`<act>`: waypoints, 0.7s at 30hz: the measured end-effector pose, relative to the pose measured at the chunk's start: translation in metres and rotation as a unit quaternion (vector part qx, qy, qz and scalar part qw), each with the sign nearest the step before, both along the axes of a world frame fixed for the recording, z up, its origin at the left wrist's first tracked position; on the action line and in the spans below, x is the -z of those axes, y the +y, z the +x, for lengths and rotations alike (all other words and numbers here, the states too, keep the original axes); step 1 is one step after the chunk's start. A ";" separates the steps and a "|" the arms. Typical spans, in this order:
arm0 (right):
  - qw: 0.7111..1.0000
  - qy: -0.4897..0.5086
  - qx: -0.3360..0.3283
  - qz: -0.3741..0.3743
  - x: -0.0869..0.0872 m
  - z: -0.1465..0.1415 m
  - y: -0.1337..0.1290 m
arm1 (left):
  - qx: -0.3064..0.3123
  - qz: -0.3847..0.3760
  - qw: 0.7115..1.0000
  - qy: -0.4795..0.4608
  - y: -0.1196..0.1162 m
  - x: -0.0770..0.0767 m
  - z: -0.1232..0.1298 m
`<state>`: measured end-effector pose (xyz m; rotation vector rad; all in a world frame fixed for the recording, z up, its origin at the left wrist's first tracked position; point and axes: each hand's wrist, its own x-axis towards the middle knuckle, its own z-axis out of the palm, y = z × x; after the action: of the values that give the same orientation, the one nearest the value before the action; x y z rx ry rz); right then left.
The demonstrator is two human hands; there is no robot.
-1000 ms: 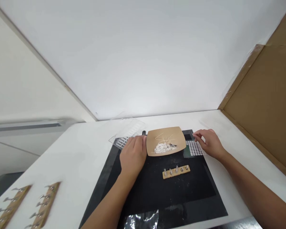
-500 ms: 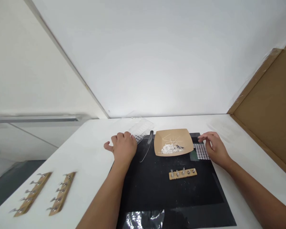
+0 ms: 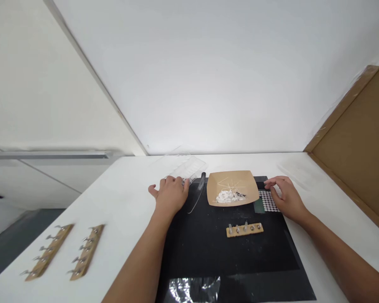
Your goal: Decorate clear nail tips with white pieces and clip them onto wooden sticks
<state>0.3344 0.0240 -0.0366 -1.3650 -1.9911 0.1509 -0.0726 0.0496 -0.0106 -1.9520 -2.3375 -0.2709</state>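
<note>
My left hand [image 3: 172,195] is palm down over the near end of a clear plastic compartment box [image 3: 189,166]. Its little finger sticks out to the left, and the other fingertips are partly hidden at the box. At the right, my right hand [image 3: 286,198] rests beside a sheet of white round stickers [image 3: 269,201], fingers curved, with a gap to the thumb and nothing visible in it. Between and nearer than the hands, a small wooden strip [image 3: 244,230] carries several upright pegs, some with clear pieces on them.
A brown paper tray [image 3: 233,176] holds white scraps and thin sticks. Left of it lies a dark-handled tool [image 3: 203,180] with a thin curved end. Two peg strips [image 3: 50,252] [image 3: 87,252] stand on the white table [image 3: 126,227]. Under the work is a black mat [image 3: 202,244]; cardboard [image 3: 356,139] walls the right.
My left hand has shifted slightly right and down over the box, its fingers lower. My right hand stays beside the sticker sheet. The whole view has shifted slightly.
</note>
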 end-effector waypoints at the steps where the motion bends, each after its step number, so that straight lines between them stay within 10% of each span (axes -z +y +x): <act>1: 1.000 -0.010 0.005 0.001 0.000 0.001 0.001 | -0.002 0.001 1.000 -0.005 0.000 0.000 0.000; 21: 0.997 -0.068 -0.029 -0.015 0.002 0.005 0.001 | -0.065 0.046 0.992 -0.095 0.010 0.001 -0.001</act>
<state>0.3393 0.0247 -0.0385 -1.3689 -2.1516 0.1182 -0.0739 0.0591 -0.0118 -1.7953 -2.5055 -0.5669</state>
